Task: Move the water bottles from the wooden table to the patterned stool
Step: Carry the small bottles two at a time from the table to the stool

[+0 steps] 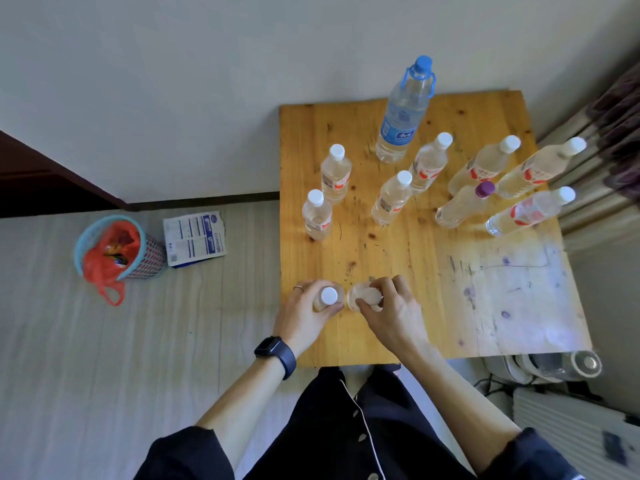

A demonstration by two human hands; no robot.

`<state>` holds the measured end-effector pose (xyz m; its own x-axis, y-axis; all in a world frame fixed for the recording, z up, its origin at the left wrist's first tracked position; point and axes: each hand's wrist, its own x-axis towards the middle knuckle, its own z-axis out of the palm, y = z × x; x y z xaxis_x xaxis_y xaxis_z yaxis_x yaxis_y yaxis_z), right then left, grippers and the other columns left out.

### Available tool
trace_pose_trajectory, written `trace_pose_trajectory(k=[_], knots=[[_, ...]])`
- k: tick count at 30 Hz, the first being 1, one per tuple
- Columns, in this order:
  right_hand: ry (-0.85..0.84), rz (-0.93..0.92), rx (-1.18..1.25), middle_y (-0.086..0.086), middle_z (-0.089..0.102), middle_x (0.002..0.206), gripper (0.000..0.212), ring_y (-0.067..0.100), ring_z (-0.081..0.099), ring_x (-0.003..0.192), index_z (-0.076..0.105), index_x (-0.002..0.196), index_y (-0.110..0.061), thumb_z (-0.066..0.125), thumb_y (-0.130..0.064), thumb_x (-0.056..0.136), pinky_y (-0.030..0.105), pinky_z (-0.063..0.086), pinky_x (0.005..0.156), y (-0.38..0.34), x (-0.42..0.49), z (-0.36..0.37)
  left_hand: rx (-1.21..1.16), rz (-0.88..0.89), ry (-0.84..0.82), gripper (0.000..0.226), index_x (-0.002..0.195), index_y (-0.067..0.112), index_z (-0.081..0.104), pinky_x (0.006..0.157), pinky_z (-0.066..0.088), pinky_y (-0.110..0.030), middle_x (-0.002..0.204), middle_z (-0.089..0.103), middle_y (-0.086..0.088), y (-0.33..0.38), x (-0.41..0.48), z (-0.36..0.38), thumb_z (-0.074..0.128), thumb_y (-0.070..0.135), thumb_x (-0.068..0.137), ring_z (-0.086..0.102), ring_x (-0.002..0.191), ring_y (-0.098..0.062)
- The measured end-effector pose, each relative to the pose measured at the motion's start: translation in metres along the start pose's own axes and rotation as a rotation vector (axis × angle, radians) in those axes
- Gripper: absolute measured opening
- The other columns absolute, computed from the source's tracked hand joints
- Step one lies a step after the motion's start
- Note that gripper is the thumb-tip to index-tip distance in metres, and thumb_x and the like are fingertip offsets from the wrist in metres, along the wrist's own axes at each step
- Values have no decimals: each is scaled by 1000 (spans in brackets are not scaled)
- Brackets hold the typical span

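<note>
My left hand point(306, 315) grips a bottle point(328, 296), my right hand point(393, 315) a second bottle point(358, 299) (the nearest pair). Taking two should halve my trips.

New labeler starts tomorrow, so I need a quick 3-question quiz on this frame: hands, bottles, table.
1. True or false: the left hand grips the near-left bottle and the right hand grips the near-right bottle, both near the front edge of the wooden table.
2. What cap colour does the biggest bottle have? A white, B blue, C purple.
3. How many bottles stand on the table with no hand on them?
Key: 1 true; 2 B; 3 nine.
</note>
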<state>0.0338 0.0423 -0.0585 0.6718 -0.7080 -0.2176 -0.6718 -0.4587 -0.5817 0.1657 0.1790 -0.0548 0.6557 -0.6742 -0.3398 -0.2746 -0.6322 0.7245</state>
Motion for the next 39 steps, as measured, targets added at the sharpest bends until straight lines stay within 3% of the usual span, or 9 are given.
trace_pose_trajectory(k=[3, 6, 10, 13, 16, 23, 30, 34, 39], knots=[[8, 35, 11, 0, 54, 113, 44, 26, 57, 97, 58, 114, -20, 75, -41, 80, 32, 48, 74, 5, 1, 3, -25, 18, 49, 28, 108, 45, 57, 76, 42, -17, 113, 55, 19, -2, -3, 6, 72, 41, 85, 54, 108, -6], [-113, 68, 86, -1, 44, 138, 70, 25, 46, 120, 48, 136, -27, 78, -45, 75, 36, 43, 96, 12, 6, 4, -62, -23, 37, 57, 131, 39, 47, 88, 40, -17, 132, 45, 16, -3, -4, 14, 75, 40, 82, 44, 119, -1], [-259, 70, 166, -3, 30, 156, 86, 20, 40, 137, 40, 144, -37, 84, -45, 71, 37, 43, 104, 16, 20, 8, -185, -145, -8, 80, 142, 37, 37, 96, 35, -21, 141, 38, 14, -3, 6, 27, 82, 39, 76, 34, 128, -3], [-293, 78, 227, -7, 40, 151, 76, 16, 49, 130, 50, 135, -37, 86, -43, 68, 23, 43, 94, 17, 30, 16, -260, -211, -6, 61, 131, 38, 50, 93, 40, -22, 126, 49, 17, -2, 19, 35, 79, 39, 77, 44, 126, -9], [-301, 86, 255, -13, 55, 124, 63, 10, 58, 105, 58, 125, -32, 85, -37, 69, 6, 37, 75, 18, 32, 21, -210, -224, 11, 45, 117, 41, 57, 81, 48, -25, 112, 58, 18, -6, 28, 40, 76, 46, 76, 55, 111, -10], [-142, 80, 306, -18, 58, 112, 60, 0, 56, 94, 56, 121, -31, 83, -40, 68, 3, 38, 74, 23, 22, 39, -23, -100, 10, 42, 107, 45, 53, 75, 51, -27, 107, 60, 18, -24, 31, 39, 73, 52, 71, 58, 96, -5], [-127, 150, 338, -12, 58, 111, 55, 18, 57, 94, 52, 113, -31, 78, -33, 65, 33, 49, 70, 23, 11, 32, 92, -28, -62, 35, 101, 42, 54, 68, 44, -27, 98, 63, 15, -12, 40, 29, 74, 49, 74, 57, 90, -10], [-48, 270, 377, -8, 59, 111, 55, 20, 57, 91, 53, 114, -31, 78, -32, 65, 35, 50, 70, 47, -38, 20, 197, 41, -92, 29, 100, 39, 57, 65, 40, -27, 91, 64, 6, 6, 38, 38, 72, 47, 77, 57, 86, -19], [205, 521, 465, -10, 62, 107, 53, 17, 59, 94, 56, 110, -33, 77, -35, 62, 34, 51, 75, 90, -148, 0, 379, 191, -364, 25, 99, 41, 57, 68, 45, -29, 95, 62, -1, 36, 12, 84, 68, 51, 79, 55, 83, -24]])
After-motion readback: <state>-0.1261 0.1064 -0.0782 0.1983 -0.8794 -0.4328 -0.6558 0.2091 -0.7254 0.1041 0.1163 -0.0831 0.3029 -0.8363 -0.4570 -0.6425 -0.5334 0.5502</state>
